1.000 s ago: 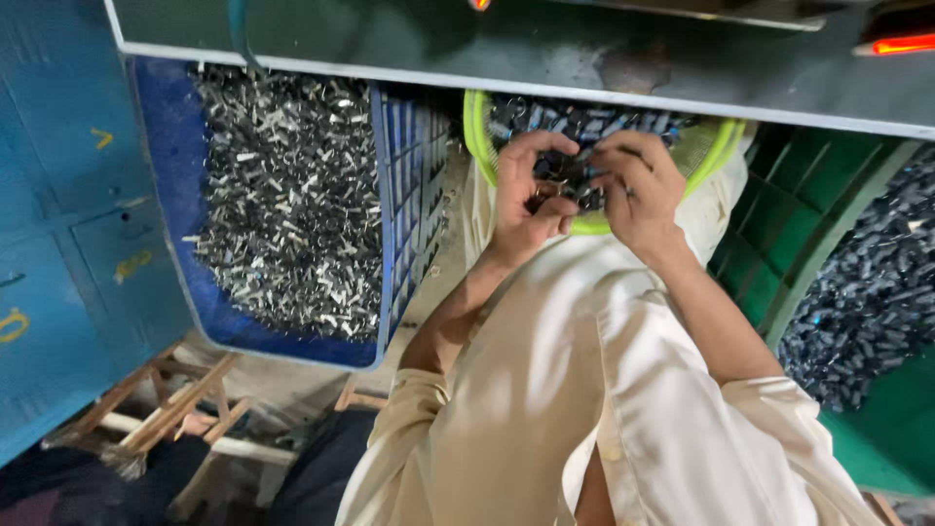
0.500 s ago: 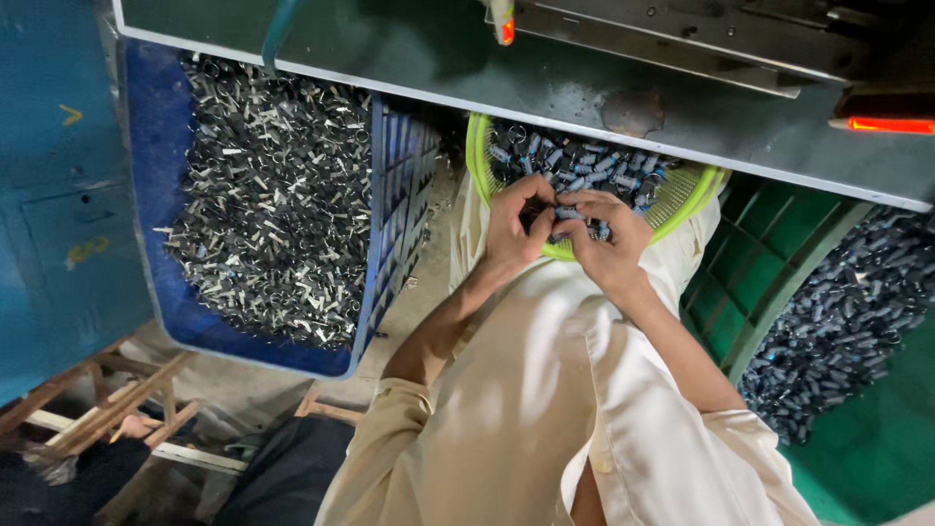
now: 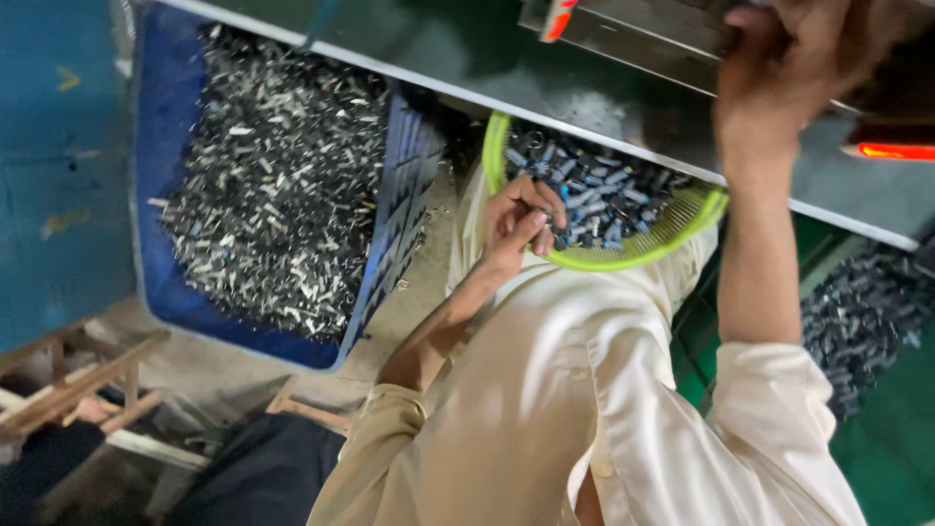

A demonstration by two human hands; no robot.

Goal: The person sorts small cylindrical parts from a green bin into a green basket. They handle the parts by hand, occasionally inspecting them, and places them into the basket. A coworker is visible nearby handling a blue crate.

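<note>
Since the earlier frame the right hand [image 3: 794,73] has been lifted out of the green basket [image 3: 706,209] on the lap and raised to the grey machine table [image 3: 467,68], while the left hand [image 3: 521,219] has been kept at the basket's near rim. A few small dark parts [image 3: 594,200] appear to be pinched in the left fingers; whether anything is held in the right hand cannot be told, since it is blurred and cut off at the top edge. Much is judged left to do: the basket is seen well filled, and the blue crate [image 3: 156,244] of silvery pieces [image 3: 273,185] lies untouched alongside. Another heap of dark parts [image 3: 857,321] is partly hidden at the right.
</note>
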